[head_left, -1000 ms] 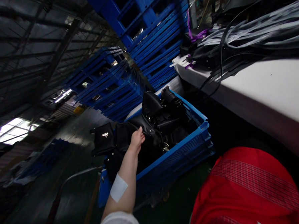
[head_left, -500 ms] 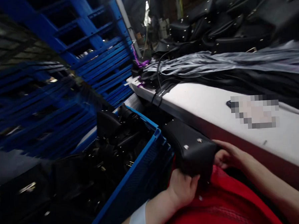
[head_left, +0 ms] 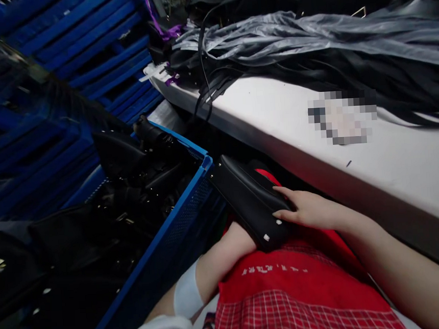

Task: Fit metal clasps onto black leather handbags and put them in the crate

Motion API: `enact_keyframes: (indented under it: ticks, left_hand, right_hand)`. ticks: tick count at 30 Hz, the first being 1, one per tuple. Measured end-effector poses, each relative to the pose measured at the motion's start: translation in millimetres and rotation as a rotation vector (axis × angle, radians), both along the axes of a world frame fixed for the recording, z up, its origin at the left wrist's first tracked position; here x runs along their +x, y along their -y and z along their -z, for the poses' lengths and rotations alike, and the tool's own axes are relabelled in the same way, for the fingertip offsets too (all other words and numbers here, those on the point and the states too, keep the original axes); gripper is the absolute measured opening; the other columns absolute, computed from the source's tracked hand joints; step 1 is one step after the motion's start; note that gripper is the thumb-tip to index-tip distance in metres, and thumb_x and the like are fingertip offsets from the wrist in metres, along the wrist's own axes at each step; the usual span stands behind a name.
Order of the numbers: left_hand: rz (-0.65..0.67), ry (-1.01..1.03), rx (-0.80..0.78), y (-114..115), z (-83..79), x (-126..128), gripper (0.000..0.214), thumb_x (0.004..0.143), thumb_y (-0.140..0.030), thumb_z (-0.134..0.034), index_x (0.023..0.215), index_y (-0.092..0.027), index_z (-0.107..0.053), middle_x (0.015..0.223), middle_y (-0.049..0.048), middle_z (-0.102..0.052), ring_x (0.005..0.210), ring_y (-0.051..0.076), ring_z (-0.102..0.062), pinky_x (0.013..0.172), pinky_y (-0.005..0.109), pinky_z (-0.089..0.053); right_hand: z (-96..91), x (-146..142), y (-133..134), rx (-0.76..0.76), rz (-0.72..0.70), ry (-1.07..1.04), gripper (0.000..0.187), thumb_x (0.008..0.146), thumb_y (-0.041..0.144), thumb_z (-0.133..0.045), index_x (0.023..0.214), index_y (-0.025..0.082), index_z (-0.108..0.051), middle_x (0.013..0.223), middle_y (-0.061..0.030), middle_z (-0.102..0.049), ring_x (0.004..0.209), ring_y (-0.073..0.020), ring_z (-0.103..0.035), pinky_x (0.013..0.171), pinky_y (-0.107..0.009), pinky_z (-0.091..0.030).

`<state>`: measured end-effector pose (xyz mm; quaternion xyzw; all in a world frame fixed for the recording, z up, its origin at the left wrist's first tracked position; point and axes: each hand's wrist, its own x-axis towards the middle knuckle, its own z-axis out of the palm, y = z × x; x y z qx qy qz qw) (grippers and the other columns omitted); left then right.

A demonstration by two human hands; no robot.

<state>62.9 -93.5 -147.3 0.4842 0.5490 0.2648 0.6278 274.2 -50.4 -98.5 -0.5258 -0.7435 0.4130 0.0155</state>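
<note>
A black leather bag (head_left: 249, 202) with small metal studs lies tilted over my lap, above a red cloth (head_left: 296, 293). My right hand (head_left: 308, 209) rests on the bag's right end, fingers stretched along its side. My left hand (head_left: 234, 235) is under the bag; only its wrist and the back of the hand show, the fingers are hidden. A white patch sits on my left forearm (head_left: 187, 294). The bag's far end reaches the corner of the blue crate (head_left: 181, 210).
The blue plastic crate at my left holds several black bags (head_left: 125, 189). Stacked blue pallets (head_left: 70, 59) stand behind it. A white table (head_left: 313, 130) runs along the right, with a heap of grey and black straps (head_left: 308, 37) on its far side.
My left hand left the crate and came to my lap with a black bag. My right hand joined it and now lies on the bag's end. The view swung toward the table.
</note>
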Motion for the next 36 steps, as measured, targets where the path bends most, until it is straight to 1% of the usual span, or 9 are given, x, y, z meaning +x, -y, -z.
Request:
enact_keyframes:
  ticks: [2, 4, 7, 10, 15, 25, 30, 33, 36]
  left_hand:
    - [0.116, -0.157, 0.026, 10, -16.6, -24, 0.005, 0.077, -0.023, -0.071, 0.073, -0.019, -0.069, 0.08, 0.0097, -0.071, 0.083, 0.028, -0.065, 0.083, 0.042, -0.05]
    - [0.351, -0.459, 0.171, 20, -38.1, -44, 0.018, 0.079, -0.026, -0.069, 0.063, -0.02, -0.063, 0.07, 0.0066, -0.066, 0.07, 0.023, -0.062, 0.074, 0.038, -0.049]
    - [0.362, -0.628, 0.462, 28, -63.2, -53, 0.021, 0.091, -0.032, -0.057, 0.077, -0.02, -0.067, 0.067, 0.0032, -0.061, 0.062, 0.016, -0.057, 0.061, 0.029, -0.044]
    - [0.307, -0.599, 0.714, 31, -66.4, -41, 0.023, 0.091, -0.038, -0.06, 0.099, -0.018, -0.068, 0.066, 0.0011, -0.059, 0.059, 0.013, -0.055, 0.055, 0.025, -0.042]
    - [0.532, -0.664, 0.883, 30, -52.9, -24, 0.019, 0.093, -0.034, -0.057, 0.1, -0.018, -0.065, 0.075, 0.0014, -0.062, 0.061, 0.013, -0.057, 0.054, 0.026, -0.042]
    - [0.618, -0.677, 0.744, 23, -57.1, -24, 0.013, 0.093, -0.029, -0.058, 0.085, -0.018, -0.057, 0.078, 0.0018, -0.061, 0.064, 0.016, -0.057, 0.057, 0.027, -0.044]
    - [0.399, -0.327, 0.575, 18, -65.0, -27, 0.01, 0.093, -0.018, -0.054, 0.083, -0.018, -0.052, 0.091, 0.0042, -0.064, 0.082, 0.015, -0.061, 0.072, 0.026, -0.049]
    - [0.294, -0.305, 0.549, 14, -64.2, -22, 0.008, 0.093, -0.018, -0.055, 0.086, -0.018, -0.057, 0.083, 0.0018, -0.063, 0.072, 0.012, -0.058, 0.066, 0.023, -0.047]
    - [0.314, -0.339, 0.647, 9, -59.3, -14, 0.008, 0.092, -0.02, -0.059, 0.099, -0.018, -0.064, 0.079, 0.001, -0.061, 0.068, 0.012, -0.056, 0.063, 0.023, -0.046]
  right_hand:
    - [7.1, 0, 6, -0.013, 0.014, -0.059, 0.08, 0.086, 0.058, -0.056, 0.149, 0.014, -0.034, 0.116, -0.0168, -0.066, 0.099, -0.0316, -0.065, 0.089, -0.043, -0.048]
    - [10.9, 0, 10, -0.037, 0.053, -0.126, 0.078, 0.088, 0.057, -0.055, 0.15, 0.016, -0.031, 0.111, -0.014, -0.067, 0.094, -0.0292, -0.065, 0.085, -0.041, -0.049]
    - [11.7, -1, 10, -0.07, 0.095, -0.156, 0.079, 0.086, 0.055, -0.058, 0.15, 0.017, -0.031, 0.096, -0.009, -0.067, 0.082, -0.0257, -0.064, 0.077, -0.038, -0.049]
    - [10.7, -3, 7, -0.092, 0.102, -0.191, 0.079, 0.085, 0.054, -0.059, 0.149, 0.017, -0.032, 0.084, -0.0049, -0.064, 0.075, -0.0231, -0.061, 0.07, -0.035, -0.048]
    - [12.3, -2, 8, -0.123, 0.123, -0.223, 0.079, 0.085, 0.057, -0.054, 0.15, 0.017, -0.031, 0.075, -0.0021, -0.06, 0.069, -0.0228, -0.06, 0.064, -0.034, -0.045]
    - [19.6, -2, 9, -0.145, 0.143, -0.29, 0.079, 0.086, 0.06, -0.052, 0.15, 0.019, -0.031, 0.073, -0.0006, -0.058, 0.066, -0.021, -0.057, 0.06, -0.032, -0.043]
    - [13.4, -2, 7, -0.134, 0.138, -0.289, 0.079, 0.085, 0.056, -0.056, 0.149, 0.017, -0.032, 0.069, 0.0014, -0.054, 0.061, -0.0177, -0.053, 0.056, -0.028, -0.039]
    - [12.4, -2, 8, -0.136, 0.137, -0.299, 0.076, 0.088, 0.055, -0.053, 0.15, 0.017, -0.031, 0.068, 0.0022, -0.052, 0.06, -0.0167, -0.051, 0.057, -0.028, -0.037]
    - [13.3, -3, 10, -0.134, 0.149, -0.314, 0.072, 0.09, 0.055, -0.049, 0.149, 0.017, -0.033, 0.069, 0.0018, -0.053, 0.061, -0.0168, -0.052, 0.057, -0.028, -0.037]
